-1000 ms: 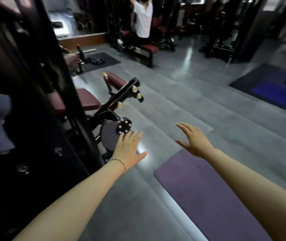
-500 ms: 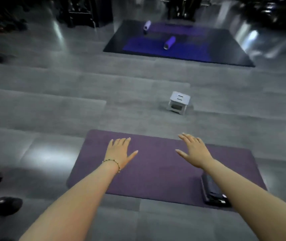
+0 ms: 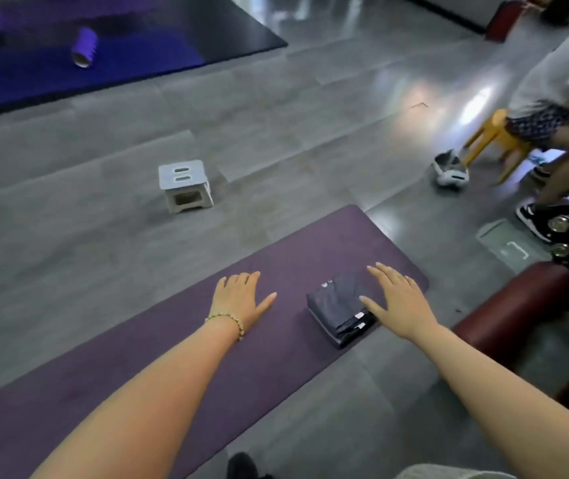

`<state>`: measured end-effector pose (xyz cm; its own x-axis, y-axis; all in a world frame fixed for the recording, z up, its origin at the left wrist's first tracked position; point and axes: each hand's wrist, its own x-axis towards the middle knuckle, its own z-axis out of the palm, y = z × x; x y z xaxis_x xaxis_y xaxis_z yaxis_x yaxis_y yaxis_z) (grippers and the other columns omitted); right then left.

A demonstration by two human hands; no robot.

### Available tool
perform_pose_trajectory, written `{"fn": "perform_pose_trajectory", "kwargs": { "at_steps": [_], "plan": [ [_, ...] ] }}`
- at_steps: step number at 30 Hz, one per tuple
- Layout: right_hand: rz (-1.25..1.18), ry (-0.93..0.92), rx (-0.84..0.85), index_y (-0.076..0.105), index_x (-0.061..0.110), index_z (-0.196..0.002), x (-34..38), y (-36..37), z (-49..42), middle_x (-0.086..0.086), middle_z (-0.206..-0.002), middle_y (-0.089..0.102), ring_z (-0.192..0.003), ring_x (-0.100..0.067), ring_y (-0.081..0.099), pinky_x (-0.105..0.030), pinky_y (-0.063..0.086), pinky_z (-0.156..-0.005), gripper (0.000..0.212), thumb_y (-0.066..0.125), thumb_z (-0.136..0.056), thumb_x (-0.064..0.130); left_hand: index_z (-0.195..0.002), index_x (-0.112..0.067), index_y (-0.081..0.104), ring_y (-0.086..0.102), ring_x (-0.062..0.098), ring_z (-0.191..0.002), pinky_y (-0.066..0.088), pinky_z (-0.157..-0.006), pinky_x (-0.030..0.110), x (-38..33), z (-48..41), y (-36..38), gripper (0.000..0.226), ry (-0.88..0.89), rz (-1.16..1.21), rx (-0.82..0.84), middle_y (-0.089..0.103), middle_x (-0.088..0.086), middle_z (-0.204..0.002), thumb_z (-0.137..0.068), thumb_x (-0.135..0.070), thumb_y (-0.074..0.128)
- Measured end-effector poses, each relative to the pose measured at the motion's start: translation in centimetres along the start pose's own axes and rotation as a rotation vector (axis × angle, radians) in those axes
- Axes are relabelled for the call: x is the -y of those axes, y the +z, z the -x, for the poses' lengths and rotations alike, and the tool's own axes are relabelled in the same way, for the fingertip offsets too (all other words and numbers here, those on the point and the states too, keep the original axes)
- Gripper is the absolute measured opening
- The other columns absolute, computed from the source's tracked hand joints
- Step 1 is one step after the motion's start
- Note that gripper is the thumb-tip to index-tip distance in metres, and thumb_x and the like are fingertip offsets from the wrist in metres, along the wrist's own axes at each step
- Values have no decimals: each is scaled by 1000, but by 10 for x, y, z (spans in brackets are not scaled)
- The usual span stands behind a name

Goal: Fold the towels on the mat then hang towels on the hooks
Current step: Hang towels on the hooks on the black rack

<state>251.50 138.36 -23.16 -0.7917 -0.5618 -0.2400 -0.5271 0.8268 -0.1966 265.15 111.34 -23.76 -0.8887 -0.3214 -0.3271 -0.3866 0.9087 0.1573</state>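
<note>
Long purple foam exercise mat (image 3: 158,385): laid flat on grey floor, serving as landmark and work surface.

Stack of dark navy folded towels (image 3: 336,305): resting on mat near its far right end, edges squared, several layers visible at near side. Judged already folded, or awaiting unstacking; cannot tell which. Small white tags at top corner and on near edge; print too small to read.

Left hand (image 3: 240,299): over mat, left of stack and apart from it, palm down, fingers extended and loosely spread, gripping nothing. Beaded bracelet (image 3: 224,319) at wrist.

Right hand (image 3: 397,300): over right part of stack, palm down, fingers extended, nothing grasped; contact with cloth cannot be told. Position judged a reach toward towels.

Small grey plastic folding step stool (image 3: 184,184): on floor beyond mat, well apart.

Purple ribbed foam roller (image 3: 84,46): far beyond mat, on a dark blue mat.

Maroon padded bench roll (image 3: 514,305): just right of mat's far end.

Hooks: none in view.

Brands, legible writing: none.
</note>
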Motion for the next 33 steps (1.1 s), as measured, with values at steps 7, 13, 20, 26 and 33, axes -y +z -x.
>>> {"fn": "perform_pose_trajectory", "kwargs": {
  "at_steps": [7,13,20,26,33],
  "plan": [
    [-103,198,29,23,26,-150,-85,118,-43,5,-159,16,-145,-14,18,-35,15,-118,64,43,-95,52,-145,-16,30,41,24,-131,33,-105,35,-34,-128,114,62,17,135,71,40,5,-146,-96,-54,32],
    [-223,280,111,19,30,-150,-140,267,-92,9,-159,9,-146,-13,14,-31,14,-118,81,25,-84,76,-145,-18,30,39,23,-132,35,-104,34,-57,-218,272,60,-25,282,160,37,4,-147,-96,-52,35],
    [-319,321,185,11,35,-151,-187,432,-165,13,-160,-3,-148,-11,-3,-35,6,-119,123,-16,-46,92,-148,-14,24,32,22,-139,29,-112,38,-62,-309,435,72,-54,522,239,27,5,-154,-92,-53,45],
    [-407,320,215,8,40,-151,-211,517,-219,16,-159,-8,-147,-10,-12,-39,1,-120,99,-1,-63,84,-150,-11,17,24,22,-143,20,-116,33,-65,-378,514,80,-76,726,218,21,7,-156,-90,-49,53],
    [-518,292,137,11,49,-146,-227,566,-228,34,-145,-10,-140,2,-18,-40,-1,-120,74,12,-77,76,-133,-6,45,51,19,-118,34,-99,25,-79,-419,558,63,-240,1081,250,54,5,-132,-88,-50,55]
  ]
}}
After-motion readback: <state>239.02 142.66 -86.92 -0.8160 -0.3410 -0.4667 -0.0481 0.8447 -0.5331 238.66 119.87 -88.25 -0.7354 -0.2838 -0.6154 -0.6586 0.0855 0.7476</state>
